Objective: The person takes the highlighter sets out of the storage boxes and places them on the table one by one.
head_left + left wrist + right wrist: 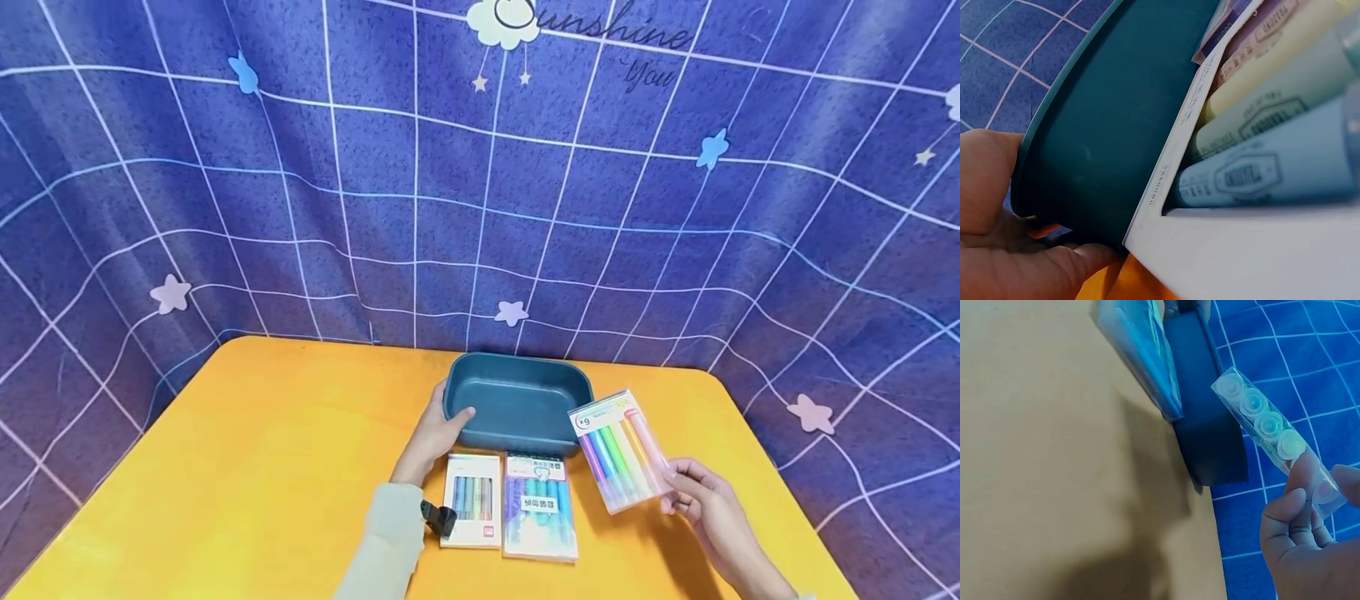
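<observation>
My left hand (435,433) grips the left end of a dark teal plastic bin (521,404), thumb over the rim. In my right hand (708,504), a clear pack of coloured markers (622,454) is pinched by its lower right edge, held tilted beside the bin's right front corner. The right wrist view shows the pack's end with a row of round marker ends (1268,426). In front of the bin lie a white windowed box of pastel markers (471,529) and a pack of purple and blue markers (540,533). No items show inside the bin.
Everything rests on a yellow-orange table (277,467). Behind and around it hangs a blue curtain (420,217) with a grid and stars. A black strap piece (438,518) on the left wrist overlaps the white box in the head view.
</observation>
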Demonstrator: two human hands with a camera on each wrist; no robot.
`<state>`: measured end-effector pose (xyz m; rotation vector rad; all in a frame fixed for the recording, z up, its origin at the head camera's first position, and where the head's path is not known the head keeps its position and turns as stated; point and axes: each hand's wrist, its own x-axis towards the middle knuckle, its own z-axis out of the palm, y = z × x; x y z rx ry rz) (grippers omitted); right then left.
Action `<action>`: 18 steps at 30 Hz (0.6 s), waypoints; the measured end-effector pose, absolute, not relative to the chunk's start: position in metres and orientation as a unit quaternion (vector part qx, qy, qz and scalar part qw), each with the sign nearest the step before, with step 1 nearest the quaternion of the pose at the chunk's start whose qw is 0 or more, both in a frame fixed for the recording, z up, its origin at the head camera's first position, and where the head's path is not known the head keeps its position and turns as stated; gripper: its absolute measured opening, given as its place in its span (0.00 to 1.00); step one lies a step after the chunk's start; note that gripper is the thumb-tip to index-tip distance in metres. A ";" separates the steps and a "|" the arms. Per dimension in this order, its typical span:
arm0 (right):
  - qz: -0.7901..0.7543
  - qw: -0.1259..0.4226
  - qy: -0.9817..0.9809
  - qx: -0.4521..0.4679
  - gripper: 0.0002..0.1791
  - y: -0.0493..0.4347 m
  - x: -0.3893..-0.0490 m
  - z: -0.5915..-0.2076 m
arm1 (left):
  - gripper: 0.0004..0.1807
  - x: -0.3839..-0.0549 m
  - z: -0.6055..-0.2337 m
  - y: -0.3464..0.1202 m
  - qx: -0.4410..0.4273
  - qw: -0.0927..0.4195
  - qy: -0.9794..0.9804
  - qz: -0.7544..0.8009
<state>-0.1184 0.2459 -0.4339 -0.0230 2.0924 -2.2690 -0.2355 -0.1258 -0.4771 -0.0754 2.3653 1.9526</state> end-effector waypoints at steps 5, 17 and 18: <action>-0.740 0.029 0.672 0.002 0.09 0.251 -0.113 -0.441 | 0.39 -0.237 -0.480 -0.126 -0.028 0.037 0.774 0.631; -0.765 0.070 0.640 -0.019 0.13 0.258 -0.101 -0.461 | 0.40 -0.241 -0.484 -0.126 -0.022 0.032 0.780 0.625; -0.766 0.074 0.638 -0.024 0.14 0.259 -0.099 -0.463 | 0.40 -0.241 -0.484 -0.126 -0.024 0.035 0.779 0.626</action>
